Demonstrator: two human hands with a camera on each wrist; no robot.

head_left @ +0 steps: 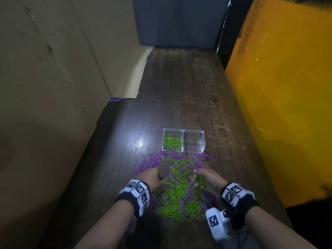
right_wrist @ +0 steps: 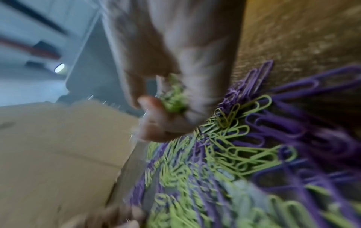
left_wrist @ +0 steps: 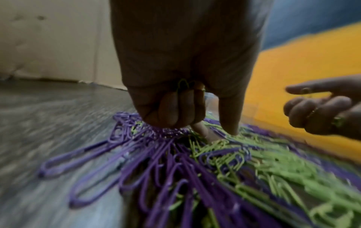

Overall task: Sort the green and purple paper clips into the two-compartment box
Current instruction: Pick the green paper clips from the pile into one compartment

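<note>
A clear two-compartment box (head_left: 202, 139) stands on the table beyond the pile. Its left compartment holds green paper clips (head_left: 172, 142); the right one shows no clips. A mixed pile of green and purple paper clips (head_left: 179, 193) lies between my wrists. My left hand (head_left: 153, 177) (left_wrist: 216, 131) is at the pile's left edge: three fingers curl over a green clip (left_wrist: 182, 85) in the palm, and the index finger and thumb touch the pile. My right hand (head_left: 202, 177) (right_wrist: 171, 106) grips a bunch of green clips (right_wrist: 174, 98) just above the pile's right side.
A cardboard wall (head_left: 53, 87) runs along the left and a yellow panel (head_left: 278, 105) along the right, leaving a narrow wooden table (head_left: 179, 87). A dark panel (head_left: 179, 20) closes the far end. A cardboard flap (head_left: 133, 78) lies on the table's far left.
</note>
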